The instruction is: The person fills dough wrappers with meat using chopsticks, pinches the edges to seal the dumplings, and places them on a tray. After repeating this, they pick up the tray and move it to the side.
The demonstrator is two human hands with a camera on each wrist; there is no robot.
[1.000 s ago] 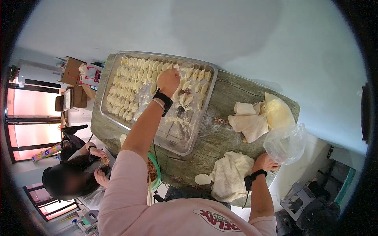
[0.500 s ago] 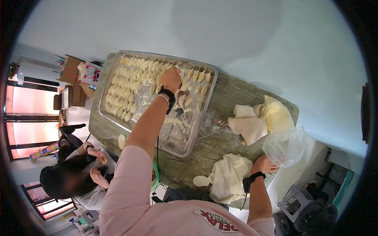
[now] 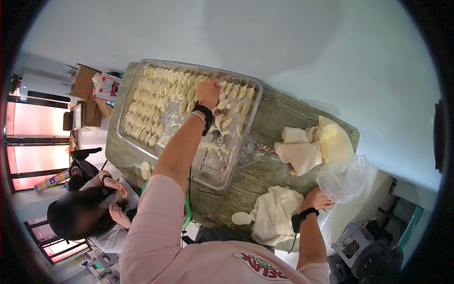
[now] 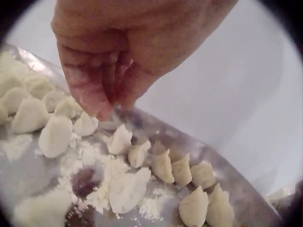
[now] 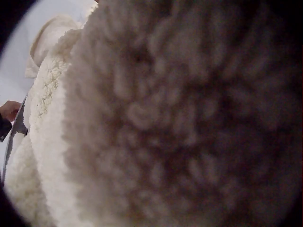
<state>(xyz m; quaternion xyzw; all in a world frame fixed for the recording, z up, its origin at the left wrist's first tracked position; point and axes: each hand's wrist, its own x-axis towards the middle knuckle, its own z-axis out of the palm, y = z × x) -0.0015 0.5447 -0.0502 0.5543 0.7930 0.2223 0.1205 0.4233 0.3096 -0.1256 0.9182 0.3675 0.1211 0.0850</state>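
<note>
Over the far side of a metal tray [image 3: 222,183], my left hand [image 3: 208,92] hangs with its fingers curled down and the tips close together; nothing shows between them. Right below those fingertips, in the left wrist view, sit pleated dumplings [image 4: 120,139] and scattered flour [image 4: 111,165]. More dumplings [image 3: 144,111] fill the tray's left part in rows. My right hand [image 3: 318,199] rests at the table's near right edge, between a fluffy cream towel [image 3: 276,215] and a clear plastic bag [image 3: 343,180]. The towel [image 5: 52,90] hides that hand from its wrist camera.
Pale folded sheets [image 3: 300,154] and a yellowish bag [image 3: 335,139] lie on the table's right [image 3: 269,165]. A person [image 3: 113,208] at the left handles a small pale piece. A green bowl rim [image 3: 187,213] peeks out beside my left sleeve. The wall [image 3: 293,47] borders the far side.
My left hand has shifted a little to the right and away from me along the tray's far row. My right hand keeps its place by the towel.
</note>
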